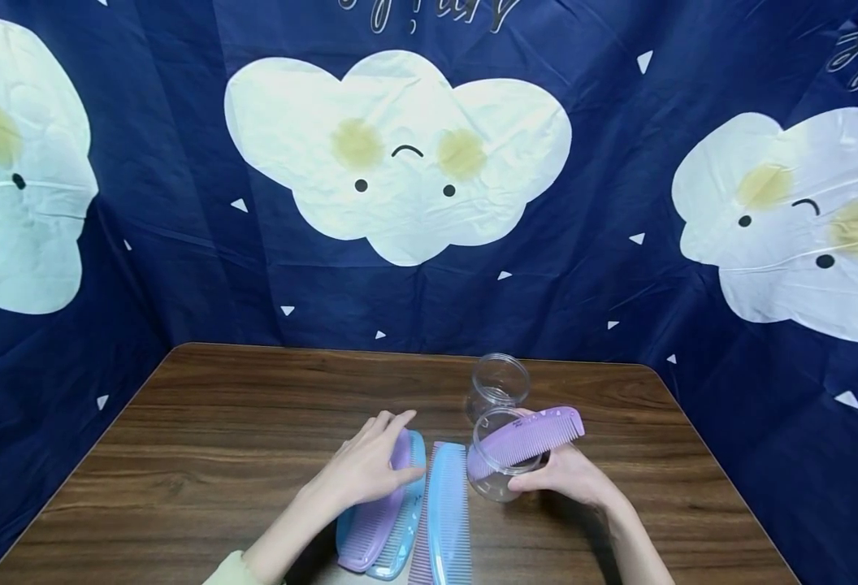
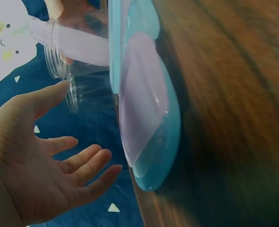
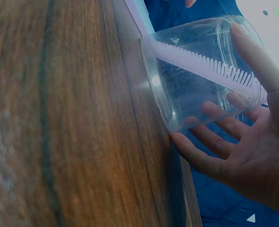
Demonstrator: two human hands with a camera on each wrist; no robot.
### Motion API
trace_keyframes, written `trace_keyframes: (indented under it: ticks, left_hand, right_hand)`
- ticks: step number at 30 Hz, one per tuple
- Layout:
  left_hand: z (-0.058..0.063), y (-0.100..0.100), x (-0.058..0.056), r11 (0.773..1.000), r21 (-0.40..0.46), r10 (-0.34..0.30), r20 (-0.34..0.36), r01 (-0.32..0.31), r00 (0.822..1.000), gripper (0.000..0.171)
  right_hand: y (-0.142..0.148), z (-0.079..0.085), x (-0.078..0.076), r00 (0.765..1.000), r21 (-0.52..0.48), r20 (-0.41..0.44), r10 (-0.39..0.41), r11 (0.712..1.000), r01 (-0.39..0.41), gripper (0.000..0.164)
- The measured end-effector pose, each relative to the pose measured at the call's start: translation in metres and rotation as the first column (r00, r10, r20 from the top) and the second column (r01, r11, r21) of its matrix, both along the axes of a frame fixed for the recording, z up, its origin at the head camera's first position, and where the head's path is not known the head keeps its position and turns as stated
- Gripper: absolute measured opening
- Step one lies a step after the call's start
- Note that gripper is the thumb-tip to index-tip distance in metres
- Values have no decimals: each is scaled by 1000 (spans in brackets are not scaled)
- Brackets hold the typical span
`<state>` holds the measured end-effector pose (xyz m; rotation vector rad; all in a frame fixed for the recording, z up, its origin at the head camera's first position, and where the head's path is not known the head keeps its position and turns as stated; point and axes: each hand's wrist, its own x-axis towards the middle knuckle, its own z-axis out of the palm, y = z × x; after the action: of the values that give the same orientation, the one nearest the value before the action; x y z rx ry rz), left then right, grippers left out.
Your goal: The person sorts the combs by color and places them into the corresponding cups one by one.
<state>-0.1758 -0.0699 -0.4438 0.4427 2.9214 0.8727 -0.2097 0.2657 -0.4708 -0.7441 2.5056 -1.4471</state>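
Note:
A purple comb (image 1: 535,437) leans inside a clear plastic jar (image 1: 493,487), its upper end sticking out past the rim. My right hand (image 1: 577,478) holds this jar from the right, thumb near the rim and fingers round the side in the right wrist view. Over a stack of combs hovers my left hand (image 1: 366,467), fingers spread and nothing held. That stack has a purple comb (image 1: 372,528) lying on blue combs (image 1: 404,532). Beside it, a light blue comb (image 1: 447,504) partly covers a pinkish comb (image 1: 422,556).
Just behind the held jar stands a second clear jar (image 1: 500,380). The wooden table (image 1: 253,406) ends at a dark blue cloth (image 1: 180,284) printed with white clouds.

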Motion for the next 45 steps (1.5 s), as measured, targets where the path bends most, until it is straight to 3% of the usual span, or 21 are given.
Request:
trace_keyframes:
  ticks: [15, 25, 37, 45]
  left_hand:
    - [-13, -6, 13, 998, -67, 18, 73, -13, 997, 90]
    - [-19, 1, 20, 987, -162, -21, -82, 7, 996, 88]
    - [-16, 5, 24, 981, -192, 18, -109, -39, 994, 70]
    - [-14, 6, 26, 980, -191, 38, -113, -59, 993, 72]
  right_hand:
    - [-2, -1, 1, 1000, -9, 21, -5, 1000, 5, 90]
    - [-1, -1, 1, 1000, 2, 15, -11, 1000, 11, 90]
    - [0, -1, 0, 1000, -7, 11, -9, 1000, 9, 90]
    - [-1, 1, -1, 998, -1, 58, -20, 1000, 20, 92]
